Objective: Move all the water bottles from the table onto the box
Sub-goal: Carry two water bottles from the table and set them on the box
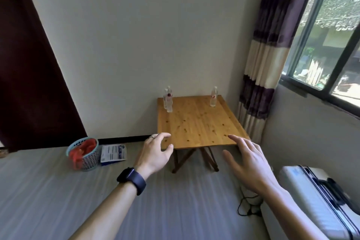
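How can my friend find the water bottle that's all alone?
Look at the wooden table in the corner by the striped curtain. On its far right corner, nearest the curtain, stands the lone bottle. The other bottles huddle together at the far left corner.

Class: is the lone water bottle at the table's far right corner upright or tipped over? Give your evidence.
Upright. The bottle stands on its base on the table, cap at the top.
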Demonstrator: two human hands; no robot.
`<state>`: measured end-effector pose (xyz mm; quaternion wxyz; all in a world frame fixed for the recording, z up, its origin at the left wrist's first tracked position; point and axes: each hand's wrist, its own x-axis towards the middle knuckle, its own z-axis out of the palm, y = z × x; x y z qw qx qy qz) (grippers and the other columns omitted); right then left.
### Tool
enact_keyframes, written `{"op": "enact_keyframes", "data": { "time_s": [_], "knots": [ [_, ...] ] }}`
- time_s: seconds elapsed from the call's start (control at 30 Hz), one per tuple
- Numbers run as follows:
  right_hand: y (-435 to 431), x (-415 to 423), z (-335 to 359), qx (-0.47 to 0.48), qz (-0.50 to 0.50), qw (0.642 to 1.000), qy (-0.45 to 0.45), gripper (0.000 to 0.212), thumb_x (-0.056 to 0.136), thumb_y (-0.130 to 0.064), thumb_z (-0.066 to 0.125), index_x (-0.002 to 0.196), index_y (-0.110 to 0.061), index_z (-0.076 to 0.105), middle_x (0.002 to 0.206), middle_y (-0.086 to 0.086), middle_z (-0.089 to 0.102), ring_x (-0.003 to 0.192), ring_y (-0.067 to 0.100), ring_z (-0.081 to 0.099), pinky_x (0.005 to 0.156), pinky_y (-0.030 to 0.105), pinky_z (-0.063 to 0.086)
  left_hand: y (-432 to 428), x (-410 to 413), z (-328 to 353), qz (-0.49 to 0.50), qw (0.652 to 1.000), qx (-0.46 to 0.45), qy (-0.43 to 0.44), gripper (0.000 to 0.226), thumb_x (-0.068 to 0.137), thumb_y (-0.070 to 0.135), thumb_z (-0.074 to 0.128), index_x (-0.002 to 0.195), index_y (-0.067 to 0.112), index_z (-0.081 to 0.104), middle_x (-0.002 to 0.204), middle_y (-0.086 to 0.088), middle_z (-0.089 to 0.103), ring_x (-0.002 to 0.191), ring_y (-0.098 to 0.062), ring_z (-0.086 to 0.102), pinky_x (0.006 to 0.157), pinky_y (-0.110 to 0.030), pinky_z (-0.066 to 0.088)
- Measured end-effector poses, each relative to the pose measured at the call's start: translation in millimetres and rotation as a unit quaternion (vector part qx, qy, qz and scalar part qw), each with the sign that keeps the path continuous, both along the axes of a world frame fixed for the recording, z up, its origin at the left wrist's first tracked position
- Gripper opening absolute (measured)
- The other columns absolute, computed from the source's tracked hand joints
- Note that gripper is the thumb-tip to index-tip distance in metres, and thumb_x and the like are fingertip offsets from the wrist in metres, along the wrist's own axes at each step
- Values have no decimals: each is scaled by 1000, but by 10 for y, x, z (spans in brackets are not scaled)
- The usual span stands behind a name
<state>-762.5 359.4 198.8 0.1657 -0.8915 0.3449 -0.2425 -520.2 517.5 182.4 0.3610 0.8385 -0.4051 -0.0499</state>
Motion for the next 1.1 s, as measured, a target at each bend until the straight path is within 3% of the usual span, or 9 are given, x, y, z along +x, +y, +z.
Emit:
{"op": "enact_keyframes", "data": {
  "time_s": [0.17, 0.4, 0.7, 1.1],
  "knots": [
    [-1027, 749, -223, 40, 14, 999, -7, 60, 94, -58, 49, 149, -35, 38, 147, -11, 48, 141, 15, 34, 111, 33, 33, -897, 725, -140, 20, 1000, 19, 12, 36, 95, 31, 62, 131, 25, 59, 134, 2, 58, 130, -18, 49, 104, -22, 34],
    [-2159, 1804, -310, 90, 51, 995, -3, 64, 95, -57, 50, 151, -31, 33, 152, -8, 44, 143, 15, 30, 111, 35, 34, -1863, 1588, -241, 58, 996, 48, 37, 36, 96, 32, 60, 132, 27, 57, 134, 3, 57, 130, -17, 48, 100, -22, 33],
    [-3057, 3289, -666, 95, 92, 991, 28, 52, 96, -55, 50, 146, -40, 42, 147, -11, 47, 140, 18, 34, 109, 33, 35, -2661, 2946, -638, 75, 993, 70, 59, 35, 97, 37, 57, 132, 32, 57, 139, 5, 55, 133, -14, 45, 100, -26, 36],
    [-3930, 4940, -1035, 135, 58, 988, 56, 46, 96, -52, 54, 141, -44, 47, 143, -12, 51, 135, 18, 41, 106, 33, 37, -3587, 4840, -922, 58, 986, 108, 111, 36, 99, 36, 55, 134, 27, 56, 139, 2, 56, 134, -18, 44, 103, -29, 36]
  ]
}}
